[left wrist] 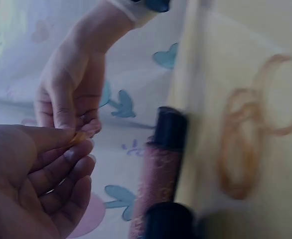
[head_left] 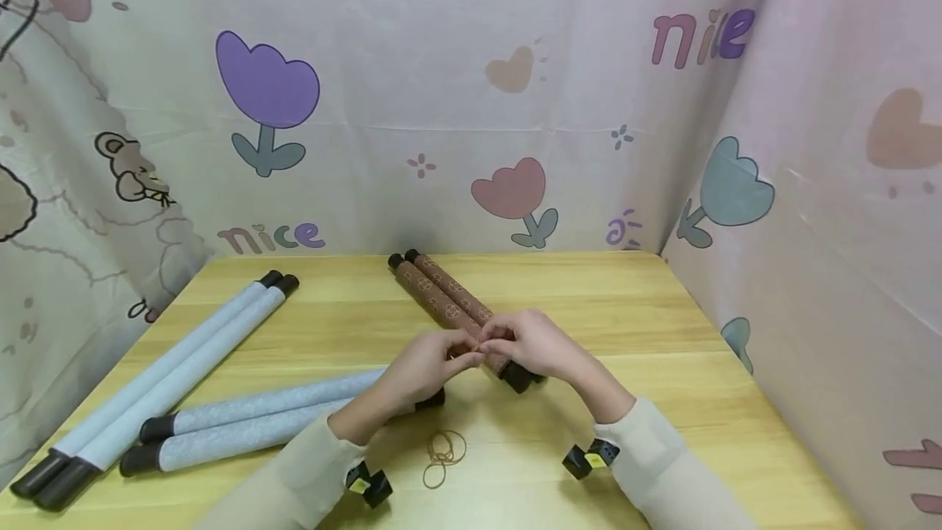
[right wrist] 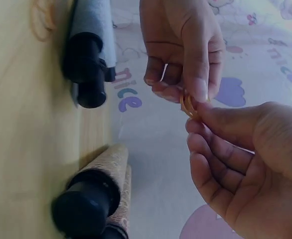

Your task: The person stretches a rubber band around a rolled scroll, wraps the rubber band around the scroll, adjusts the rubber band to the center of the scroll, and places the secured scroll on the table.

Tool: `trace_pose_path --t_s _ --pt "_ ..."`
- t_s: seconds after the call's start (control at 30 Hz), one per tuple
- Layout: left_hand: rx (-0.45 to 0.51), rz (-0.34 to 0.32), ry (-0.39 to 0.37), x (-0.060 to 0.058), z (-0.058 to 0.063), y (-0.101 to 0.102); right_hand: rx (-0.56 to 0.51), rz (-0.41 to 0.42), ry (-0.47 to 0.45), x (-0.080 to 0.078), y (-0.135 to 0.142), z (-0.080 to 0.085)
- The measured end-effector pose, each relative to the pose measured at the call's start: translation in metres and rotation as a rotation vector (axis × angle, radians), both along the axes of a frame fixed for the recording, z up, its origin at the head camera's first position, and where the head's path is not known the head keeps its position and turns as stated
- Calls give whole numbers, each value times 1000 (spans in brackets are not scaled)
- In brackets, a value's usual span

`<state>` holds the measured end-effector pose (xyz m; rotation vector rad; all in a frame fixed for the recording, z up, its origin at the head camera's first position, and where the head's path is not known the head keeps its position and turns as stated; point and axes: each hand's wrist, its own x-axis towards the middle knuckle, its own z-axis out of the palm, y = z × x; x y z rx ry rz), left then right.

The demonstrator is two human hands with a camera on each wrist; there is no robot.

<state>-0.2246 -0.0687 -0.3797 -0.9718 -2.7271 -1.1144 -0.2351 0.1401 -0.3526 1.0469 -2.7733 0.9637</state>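
Observation:
My left hand (head_left: 421,368) and right hand (head_left: 536,342) meet fingertip to fingertip above the near end of two brown patterned scrolls (head_left: 449,311). Between thumb and fingers, both hands pinch a thin tan rubber band (right wrist: 188,105); in the right wrist view it shows as small loops, mostly hidden by the fingertips. The scrolls lie side by side with black end knobs (head_left: 515,377), slanting away toward the back of the table. On the tabletop below the hands lie several loose rubber bands (head_left: 444,450), overlapping one another.
Two pale blue scrolls (head_left: 257,417) lie left of centre, partly behind my left forearm. Another pale blue pair (head_left: 177,362) slants along the left edge of the wooden table (head_left: 589,293). A printed curtain (head_left: 383,64) hangs behind and at both sides.

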Motion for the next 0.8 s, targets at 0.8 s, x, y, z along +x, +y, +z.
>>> trace_pose_path --t_s 0.8 --pt "-2 108 -169 -48 -3 0 -201 -297 -261 -31 -2 -20"
